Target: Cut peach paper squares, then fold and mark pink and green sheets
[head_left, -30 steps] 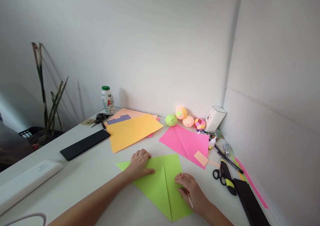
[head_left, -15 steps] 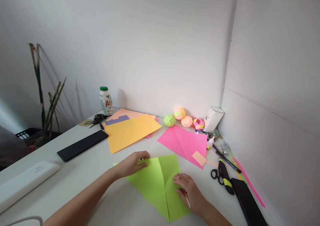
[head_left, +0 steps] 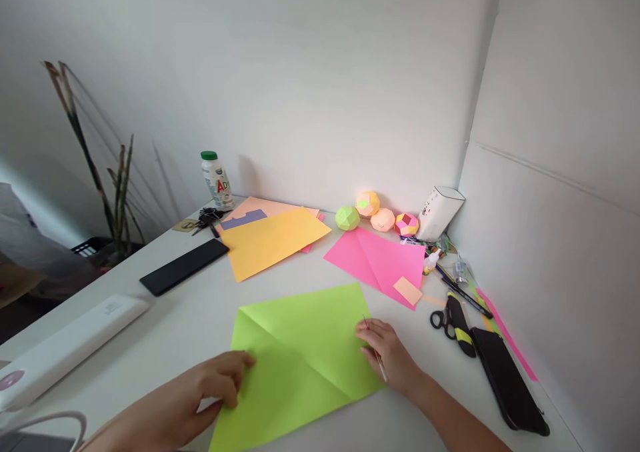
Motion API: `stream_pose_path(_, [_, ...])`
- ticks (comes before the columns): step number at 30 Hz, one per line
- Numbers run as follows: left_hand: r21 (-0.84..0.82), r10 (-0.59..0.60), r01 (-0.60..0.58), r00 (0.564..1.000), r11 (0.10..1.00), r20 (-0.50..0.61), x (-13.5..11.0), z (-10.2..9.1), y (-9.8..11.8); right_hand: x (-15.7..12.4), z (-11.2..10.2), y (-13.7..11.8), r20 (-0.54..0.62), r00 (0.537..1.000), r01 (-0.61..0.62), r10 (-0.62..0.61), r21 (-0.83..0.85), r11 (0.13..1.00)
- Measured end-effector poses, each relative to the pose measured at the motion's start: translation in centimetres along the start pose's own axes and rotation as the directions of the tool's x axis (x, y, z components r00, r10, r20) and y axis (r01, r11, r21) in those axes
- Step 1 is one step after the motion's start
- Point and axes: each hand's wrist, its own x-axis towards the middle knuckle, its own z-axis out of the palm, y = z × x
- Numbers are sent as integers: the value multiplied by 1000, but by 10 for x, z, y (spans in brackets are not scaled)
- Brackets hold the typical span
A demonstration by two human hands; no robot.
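A light green sheet of paper (head_left: 295, 352) lies on the table in front of me, with crease lines crossing it. At its left edge is my left hand (head_left: 210, 385), its fingers bent and closed on the paper's rim. My right hand (head_left: 385, 352) rests at the sheet's right edge. A thin red stick with a clear or white lower end (head_left: 379, 359), much like a slim pen, is held between the fingers of that hand. Its exact kind cannot be made out.
Behind lie orange paper (head_left: 275, 242), creased pink paper (head_left: 375, 259) and several paper balls (head_left: 367, 203). Scissors (head_left: 443, 322), a yellow-black cutter (head_left: 460, 325) and a black case (head_left: 507, 382) are right. A black flat bar (head_left: 185, 267) and white long device (head_left: 75, 345) are left.
My left hand has moved from the sheet's upper left edge down and toward me. The green sheet has opened out flatter and extends farther left. My right hand keeps the thin stick; the view has shifted.
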Motion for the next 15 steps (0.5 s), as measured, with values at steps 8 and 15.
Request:
stream_pose_path(8, [140, -275, 254, 948, 957, 160, 80, -14, 45, 1, 3, -1, 12, 1000, 7, -6, -59, 998])
stream_pose_path(15, [408, -40, 110, 984, 906, -176, 132, 77, 55, -3, 4, -15, 4, 1000, 6, -6, -166, 986])
